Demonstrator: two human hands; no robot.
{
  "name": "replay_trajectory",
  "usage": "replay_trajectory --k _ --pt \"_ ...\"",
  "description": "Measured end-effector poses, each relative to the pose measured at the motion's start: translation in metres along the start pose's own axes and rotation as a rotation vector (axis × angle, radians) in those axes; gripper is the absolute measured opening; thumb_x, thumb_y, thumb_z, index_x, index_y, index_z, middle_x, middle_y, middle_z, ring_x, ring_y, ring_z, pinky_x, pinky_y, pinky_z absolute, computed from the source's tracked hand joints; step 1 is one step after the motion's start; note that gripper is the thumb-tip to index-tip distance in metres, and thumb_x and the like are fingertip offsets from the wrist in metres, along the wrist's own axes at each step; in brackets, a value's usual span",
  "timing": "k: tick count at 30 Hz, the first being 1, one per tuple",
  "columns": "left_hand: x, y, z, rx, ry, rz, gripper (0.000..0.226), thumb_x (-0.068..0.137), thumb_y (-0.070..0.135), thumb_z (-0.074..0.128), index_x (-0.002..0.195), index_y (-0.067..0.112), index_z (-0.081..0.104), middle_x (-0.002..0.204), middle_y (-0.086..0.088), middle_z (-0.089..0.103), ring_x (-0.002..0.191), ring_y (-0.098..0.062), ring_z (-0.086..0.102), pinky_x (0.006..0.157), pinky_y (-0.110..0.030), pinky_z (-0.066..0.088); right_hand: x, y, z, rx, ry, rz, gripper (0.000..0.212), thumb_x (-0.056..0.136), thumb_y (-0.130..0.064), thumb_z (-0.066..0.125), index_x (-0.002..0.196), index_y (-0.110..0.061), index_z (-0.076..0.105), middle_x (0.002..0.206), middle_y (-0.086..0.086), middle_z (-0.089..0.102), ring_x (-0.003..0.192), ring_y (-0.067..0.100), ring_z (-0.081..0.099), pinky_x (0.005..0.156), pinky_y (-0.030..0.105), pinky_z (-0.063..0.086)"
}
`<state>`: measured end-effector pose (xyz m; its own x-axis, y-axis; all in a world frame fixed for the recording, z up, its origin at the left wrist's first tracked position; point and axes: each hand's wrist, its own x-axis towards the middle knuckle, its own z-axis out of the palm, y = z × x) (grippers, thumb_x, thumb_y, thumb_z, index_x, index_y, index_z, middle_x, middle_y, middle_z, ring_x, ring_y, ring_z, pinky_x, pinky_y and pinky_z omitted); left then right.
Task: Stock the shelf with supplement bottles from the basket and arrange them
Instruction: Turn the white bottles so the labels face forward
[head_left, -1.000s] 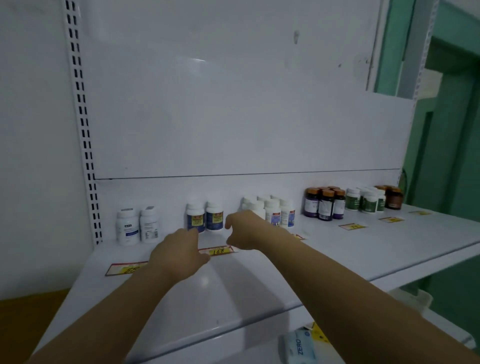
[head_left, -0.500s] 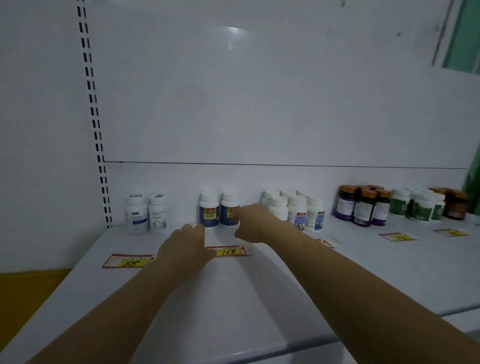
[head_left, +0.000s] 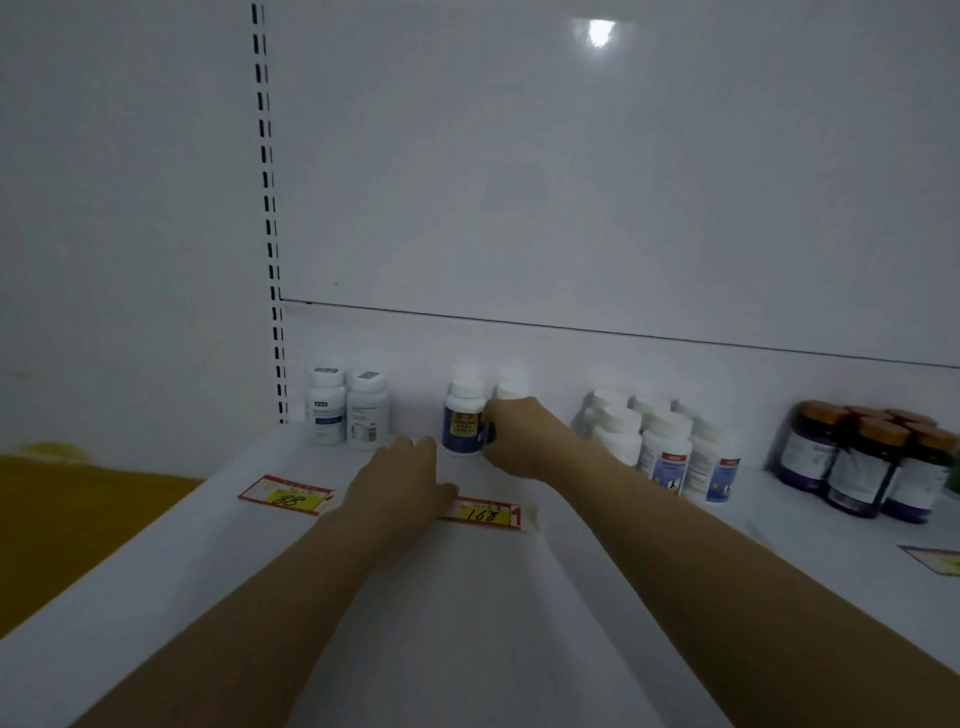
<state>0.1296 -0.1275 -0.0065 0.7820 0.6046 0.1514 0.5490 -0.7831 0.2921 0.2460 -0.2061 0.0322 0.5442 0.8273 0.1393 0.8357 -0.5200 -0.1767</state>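
Two white bottles with blue labels stand at the back of the white shelf (head_left: 467, 623). My right hand (head_left: 524, 441) grips the right blue-label bottle (head_left: 509, 391), hiding most of it. The left blue-label bottle (head_left: 464, 423) stands free beside it. My left hand (head_left: 402, 480) lies flat on the shelf just in front of that bottle, fingers straight, holding nothing. The basket is out of view.
Two white bottles (head_left: 345, 408) stand at the far left by the slotted upright (head_left: 272, 260). Several white bottles (head_left: 660, 444) and dark orange-capped bottles (head_left: 862, 457) stand to the right. Price tags "88" (head_left: 285, 496) and "168" (head_left: 485, 513) lie on the shelf.
The view has swung left and closer to the shelf. My right hand moved forward from in front of the blue-label bottles and closed round the right one. My left hand edged forward.
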Motion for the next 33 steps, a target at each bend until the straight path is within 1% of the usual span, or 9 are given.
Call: replay_trajectory --k 5,8,13,18,23,26,28,31,33 --pt "0.003 0.001 0.006 -0.043 -0.045 0.006 0.072 0.087 0.058 0.049 0.140 0.013 0.034 0.144 -0.008 0.036 0.128 -0.023 0.041 0.103 -0.035 0.038 0.011 0.001 0.000 0.013 0.122 0.011 0.032 0.092 -0.015 0.053 0.121 -0.005 0.044 0.119 0.018 0.052 0.105 0.032 0.054 0.079 0.033 0.043" --pt "0.001 0.001 0.013 -0.067 -0.066 0.009 0.086 0.080 0.072 0.045 0.141 0.012 0.034 0.144 -0.006 0.038 0.130 -0.020 0.039 0.104 -0.034 0.034 0.024 -0.005 -0.005 -0.055 0.243 -0.015 0.036 0.095 -0.020 0.048 0.128 -0.006 0.042 0.124 0.018 0.045 0.113 0.033 0.044 0.089 0.036 0.041" --pt "-0.003 -0.005 0.021 0.059 -0.075 0.048 0.096 0.074 0.082 0.034 0.140 0.012 0.035 0.146 -0.006 0.035 0.132 -0.022 0.035 0.110 -0.037 0.030 0.047 -0.016 -0.005 -0.225 0.205 0.026 0.045 0.099 -0.042 0.037 0.131 -0.010 0.043 0.128 0.015 0.046 0.120 0.033 0.035 0.096 0.039 0.032" --pt "-0.003 -0.009 0.026 0.092 -0.068 0.060 0.097 0.073 0.084 0.031 0.138 0.012 0.038 0.143 -0.007 0.038 0.130 -0.024 0.036 0.110 -0.039 0.030 0.055 -0.019 0.006 -0.251 0.232 0.060 0.030 0.098 -0.034 0.041 0.119 -0.012 0.043 0.120 0.014 0.051 0.114 0.031 0.039 0.090 0.038 0.030" --pt "-0.005 -0.009 0.023 0.057 -0.077 0.041 0.099 0.073 0.085 0.025 0.138 0.011 0.037 0.144 -0.008 0.037 0.131 -0.024 0.035 0.111 -0.040 0.029 0.049 -0.021 0.000 -0.157 0.264 0.031 0.030 0.097 -0.034 0.041 0.119 -0.014 0.046 0.116 0.013 0.054 0.112 0.031 0.039 0.088 0.037 0.028" --pt "-0.007 -0.006 0.018 -0.056 -0.067 -0.003 0.099 0.075 0.082 0.027 0.142 0.010 0.031 0.148 -0.008 0.034 0.135 -0.022 0.033 0.112 -0.038 0.027 0.037 -0.023 -0.013 -0.080 0.294 -0.004 0.034 0.097 -0.038 0.042 0.123 -0.016 0.048 0.117 0.012 0.055 0.113 0.031 0.041 0.089 0.036 0.031" --pt "-0.009 -0.002 0.011 -0.202 -0.010 -0.028 0.090 0.080 0.075 0.037 0.143 0.012 0.030 0.148 -0.006 0.035 0.134 -0.021 0.035 0.107 -0.034 0.030 0.026 -0.023 -0.028 0.077 0.291 -0.031 0.036 0.095 -0.039 0.048 0.123 -0.016 0.050 0.118 0.011 0.056 0.107 0.028 0.049 0.088 0.034 0.039" --pt "-0.011 0.006 -0.006 -0.497 0.092 0.027 0.070 0.083 0.054 0.058 0.138 0.017 0.036 0.141 -0.001 0.046 0.124 -0.018 0.047 0.089 -0.024 0.036 0.009 -0.021 -0.051 0.367 0.287 -0.061 0.036 0.089 -0.039 0.059 0.117 -0.018 0.055 0.110 0.006 0.059 0.087 0.017 0.054 0.066 0.024 0.045" --pt "-0.011 0.009 -0.016 -0.618 0.091 0.046 0.070 0.084 0.042 0.064 0.141 0.015 0.032 0.141 -0.002 0.045 0.126 -0.019 0.046 0.089 -0.024 0.034 0.001 -0.019 -0.060 0.439 0.286 -0.052 0.036 0.086 -0.044 0.062 0.112 -0.020 0.058 0.104 0.002 0.060 0.084 0.015 0.056 0.058 0.018 0.041"
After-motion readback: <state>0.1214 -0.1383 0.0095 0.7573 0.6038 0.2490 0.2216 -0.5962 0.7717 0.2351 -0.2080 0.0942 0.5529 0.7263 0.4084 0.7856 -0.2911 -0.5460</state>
